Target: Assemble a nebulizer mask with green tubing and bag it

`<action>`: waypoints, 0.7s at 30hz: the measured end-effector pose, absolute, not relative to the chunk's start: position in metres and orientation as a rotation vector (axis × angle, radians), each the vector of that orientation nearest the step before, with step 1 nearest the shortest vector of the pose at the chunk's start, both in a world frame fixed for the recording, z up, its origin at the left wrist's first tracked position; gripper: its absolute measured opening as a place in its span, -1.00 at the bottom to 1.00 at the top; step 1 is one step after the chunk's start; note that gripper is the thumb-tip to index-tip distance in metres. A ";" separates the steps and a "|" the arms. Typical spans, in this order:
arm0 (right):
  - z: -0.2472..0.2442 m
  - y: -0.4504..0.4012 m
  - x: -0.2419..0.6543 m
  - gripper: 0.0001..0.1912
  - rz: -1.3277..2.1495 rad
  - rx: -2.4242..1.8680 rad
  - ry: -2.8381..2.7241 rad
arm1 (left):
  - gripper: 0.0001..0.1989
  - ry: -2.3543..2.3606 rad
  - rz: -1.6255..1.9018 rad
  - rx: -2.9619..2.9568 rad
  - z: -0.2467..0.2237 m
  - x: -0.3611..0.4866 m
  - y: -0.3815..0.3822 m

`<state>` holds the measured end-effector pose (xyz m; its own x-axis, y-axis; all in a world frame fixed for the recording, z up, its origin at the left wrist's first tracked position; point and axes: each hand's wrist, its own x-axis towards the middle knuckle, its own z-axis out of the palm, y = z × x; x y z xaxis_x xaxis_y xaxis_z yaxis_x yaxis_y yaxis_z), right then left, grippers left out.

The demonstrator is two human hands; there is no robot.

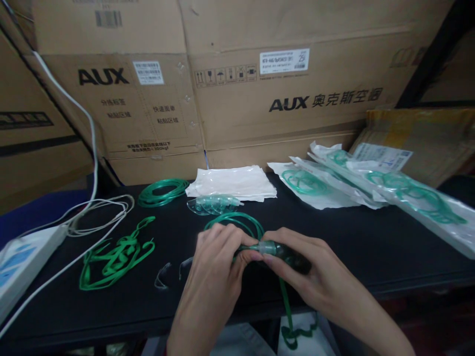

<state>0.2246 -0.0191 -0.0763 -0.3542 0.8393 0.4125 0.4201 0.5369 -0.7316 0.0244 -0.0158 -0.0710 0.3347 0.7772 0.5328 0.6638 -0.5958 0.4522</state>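
My left hand (218, 262) is closed around the end of a green tube (245, 222), whose loops lie on the black table just beyond it. In my right hand (308, 267) is a clear connector (267, 247) joined to a dark green translucent piece, pinched between thumb and fingers. Both hands meet at the connector, fingertips close together. Below them a green strap (285, 301) hangs over the table's front edge. Beyond the hands lie several clear green masks (215, 203) in front of a stack of white pouches (232, 183).
On the left are green straps (118, 257), a coiled green tube (163, 193), white cables (92, 143) and a power strip (29, 262). Bagged green tubing (408, 193) lies at the right. Large cardboard (237, 118) stands along the back. Small clear bits (162, 277) lie left of my hands.
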 end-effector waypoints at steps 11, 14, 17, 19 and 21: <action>-0.069 -0.020 0.222 -0.91 0.630 -1.069 -1.931 | -0.84 1.366 1.235 2.351 -0.072 0.017 -0.015; -0.068 -0.021 0.224 -0.95 0.625 -1.044 -1.921 | -0.85 1.360 1.221 2.365 -0.070 0.020 -0.019; -0.067 -0.020 0.225 -0.96 0.593 -1.004 -1.933 | -0.84 1.342 1.220 2.380 -0.069 0.020 -0.021; -0.068 -0.020 0.225 -0.94 0.563 -0.970 -1.961 | -0.82 1.342 1.203 2.375 -0.069 0.019 -0.021; -0.070 -0.019 0.225 -0.88 0.526 -0.936 -1.999 | -0.81 1.364 1.154 2.358 -0.071 0.018 -0.020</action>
